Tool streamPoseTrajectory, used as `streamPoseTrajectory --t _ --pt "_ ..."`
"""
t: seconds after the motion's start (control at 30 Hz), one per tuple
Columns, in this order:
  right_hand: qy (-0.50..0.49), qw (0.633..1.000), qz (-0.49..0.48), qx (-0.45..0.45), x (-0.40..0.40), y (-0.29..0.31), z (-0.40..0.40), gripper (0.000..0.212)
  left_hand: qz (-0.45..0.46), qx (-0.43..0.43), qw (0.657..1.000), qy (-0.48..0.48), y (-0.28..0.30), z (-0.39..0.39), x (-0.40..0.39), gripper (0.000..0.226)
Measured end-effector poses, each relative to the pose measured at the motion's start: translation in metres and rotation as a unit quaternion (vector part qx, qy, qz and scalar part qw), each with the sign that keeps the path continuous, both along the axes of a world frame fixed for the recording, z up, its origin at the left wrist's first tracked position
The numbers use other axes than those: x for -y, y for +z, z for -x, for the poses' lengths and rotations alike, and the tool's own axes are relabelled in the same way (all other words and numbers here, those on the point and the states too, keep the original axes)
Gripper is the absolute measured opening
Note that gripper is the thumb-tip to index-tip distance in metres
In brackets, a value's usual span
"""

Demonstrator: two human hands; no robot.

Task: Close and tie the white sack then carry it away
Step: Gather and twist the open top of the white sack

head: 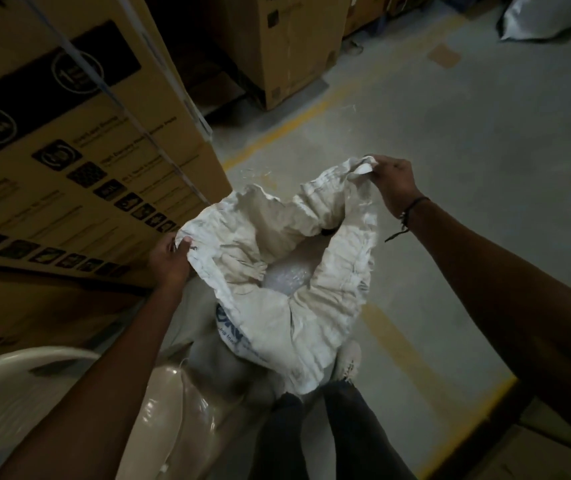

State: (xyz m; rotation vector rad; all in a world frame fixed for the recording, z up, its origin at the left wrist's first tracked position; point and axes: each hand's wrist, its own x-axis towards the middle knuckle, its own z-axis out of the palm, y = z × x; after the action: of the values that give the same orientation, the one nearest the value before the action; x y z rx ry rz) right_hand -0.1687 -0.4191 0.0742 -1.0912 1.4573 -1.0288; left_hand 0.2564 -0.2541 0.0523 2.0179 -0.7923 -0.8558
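The white sack point(312, 306) stands on the floor in front of my legs with its mouth wide open. Pale, shiny contents point(287, 275) show deep inside. Blue print marks its near left side. My left hand point(169, 258) pinches the rim at the left edge of the mouth. My right hand point(391, 181) grips the rim's far right corner and holds it up. A dark cord bracelet hangs on my right wrist.
A tall printed cardboard box point(79, 150) stands close on the left, with more boxes point(291, 46) behind. A cream plastic chair point(27, 382) and a plastic-wrapped bundle point(180, 403) sit at lower left. Another white sack point(540, 19) lies far right. Yellow lines mark the concrete floor point(467, 150).
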Motion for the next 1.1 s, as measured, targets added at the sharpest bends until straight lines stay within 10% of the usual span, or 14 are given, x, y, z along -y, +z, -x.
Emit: streamPoseTrajectory --t 0.17,0.3,0.4,0.53,0.73,1.0,1.1 --pt "0.009 1.0 0.014 -0.013 -0.008 -0.001 0.01 0.024 0.052 -0.179 0.961 0.205 0.003 -0.001 0.012 0.022" --pt "0.084 0.983 0.086 -0.136 -0.024 0.002 0.001 0.044 0.056 -0.26 0.952 0.154 0.003 0.015 0.021 0.039" --pt "0.157 0.947 0.159 -0.23 -0.027 0.008 -0.011 0.029 0.033 -0.144 0.988 0.049 0.009 0.031 0.018 0.07" --pt "0.226 0.926 0.162 -0.254 -0.032 0.012 -0.019 0.018 0.042 0.004 0.993 -0.11 -0.007 0.03 0.014 0.044" --pt "0.265 0.928 0.096 -0.242 -0.04 0.004 -0.023 0.019 -0.01 0.142 0.982 -0.128 -0.007 0.045 0.008 0.034" --pt "0.18 0.956 0.08 -0.217 -0.04 -0.009 -0.041 0.024 -0.327 0.21 0.902 -0.191 0.038 0.112 0.022 0.081" --pt "0.141 0.969 0.063 -0.195 -0.041 -0.014 -0.045 0.022 -0.229 0.254 0.926 -0.163 0.052 0.145 0.012 0.071"
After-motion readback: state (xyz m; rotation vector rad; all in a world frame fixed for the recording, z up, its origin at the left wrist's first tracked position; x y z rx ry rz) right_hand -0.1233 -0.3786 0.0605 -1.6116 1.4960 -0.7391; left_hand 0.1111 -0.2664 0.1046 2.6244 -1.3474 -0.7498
